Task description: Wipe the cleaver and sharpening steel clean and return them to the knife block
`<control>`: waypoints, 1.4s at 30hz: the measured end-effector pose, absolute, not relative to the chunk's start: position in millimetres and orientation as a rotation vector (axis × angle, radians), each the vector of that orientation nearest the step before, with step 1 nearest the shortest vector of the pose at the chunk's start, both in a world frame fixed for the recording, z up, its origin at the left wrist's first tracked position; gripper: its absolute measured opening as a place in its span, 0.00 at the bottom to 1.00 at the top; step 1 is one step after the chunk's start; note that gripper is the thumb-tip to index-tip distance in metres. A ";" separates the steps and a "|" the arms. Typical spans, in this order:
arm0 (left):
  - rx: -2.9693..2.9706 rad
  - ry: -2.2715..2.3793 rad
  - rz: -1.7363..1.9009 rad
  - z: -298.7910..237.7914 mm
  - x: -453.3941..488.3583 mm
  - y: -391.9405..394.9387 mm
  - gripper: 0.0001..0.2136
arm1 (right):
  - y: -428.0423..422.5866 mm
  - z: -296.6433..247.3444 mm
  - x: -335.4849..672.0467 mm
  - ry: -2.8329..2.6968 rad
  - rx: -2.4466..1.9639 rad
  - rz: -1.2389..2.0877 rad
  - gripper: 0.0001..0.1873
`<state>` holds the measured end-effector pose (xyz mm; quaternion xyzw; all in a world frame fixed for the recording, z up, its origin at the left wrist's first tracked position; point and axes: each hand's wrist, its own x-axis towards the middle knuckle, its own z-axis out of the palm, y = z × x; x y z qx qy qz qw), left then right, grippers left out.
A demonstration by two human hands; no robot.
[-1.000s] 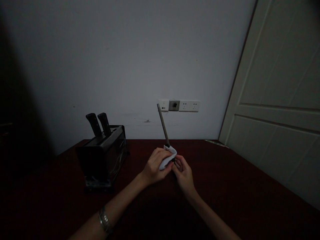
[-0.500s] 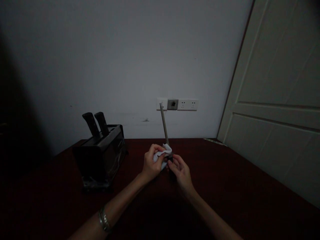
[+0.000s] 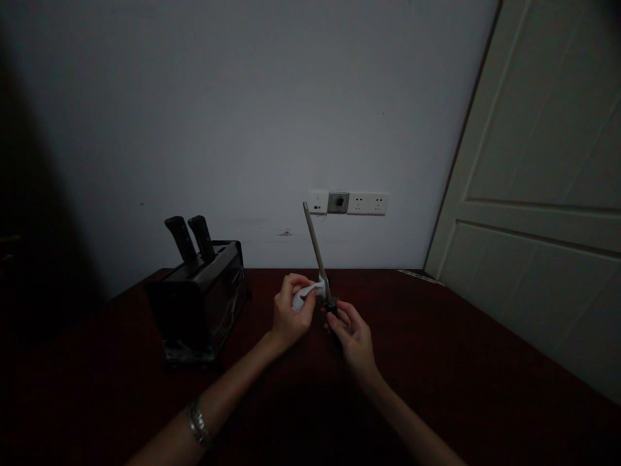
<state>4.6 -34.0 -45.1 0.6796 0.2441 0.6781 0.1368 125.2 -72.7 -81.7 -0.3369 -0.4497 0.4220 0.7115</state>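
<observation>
My right hand (image 3: 356,336) is closed round the black handle of a sharpening steel (image 3: 315,246). Its long grey rod points up and leans to the left, the tip showing in front of the wall. A white cloth (image 3: 303,296) is pinched between the thumb and fingers of my left hand (image 3: 292,314). One end of the cloth touches the lower rod, just above the handle. The fingers of my right hand hide much of the handle.
To the left on the dark red table (image 3: 412,323) stands a black knife block (image 3: 198,304) with two black-handled knives (image 3: 191,238) in it. Behind are the wall sockets (image 3: 367,204); a pale panelled door (image 3: 528,259) stands at the right.
My left hand has drawn slightly left and the cloth now looks more bunched, baring more of the steel's base. The rod leans further left. The view has shifted a little.
</observation>
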 end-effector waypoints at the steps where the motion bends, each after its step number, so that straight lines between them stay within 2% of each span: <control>1: 2.049 0.678 1.948 -47.0 5.6 -36.5 0.07 | -72.8 -82.6 124.8 -0.993 -0.746 0.935 0.19; 5: 2.188 0.630 1.882 -53.1 8.0 -41.1 0.07 | -72.1 -83.0 124.9 -0.979 -0.729 0.935 0.18; 18: 2.080 0.554 1.843 -53.7 9.3 -42.0 0.05 | -75.9 -75.6 123.9 -0.971 -0.691 0.965 0.18; 28: 1.983 0.642 1.707 -51.5 4.2 -38.9 0.05 | -85.8 -72.2 124.7 -1.025 -0.558 1.112 0.12; 33: 1.865 0.836 1.911 -47.5 -1.6 -26.7 0.05 | -88.8 -69.8 126.9 -1.013 -0.511 1.105 0.14; 37: 1.952 0.676 2.036 -39.1 -4.0 -33.6 0.06 | -87.0 -74.5 126.8 -0.986 -0.524 1.114 0.12; 42: 2.451 0.278 2.079 -33.4 0.6 -49.5 0.12 | -85.4 -79.9 125.1 -1.073 -0.556 1.040 0.11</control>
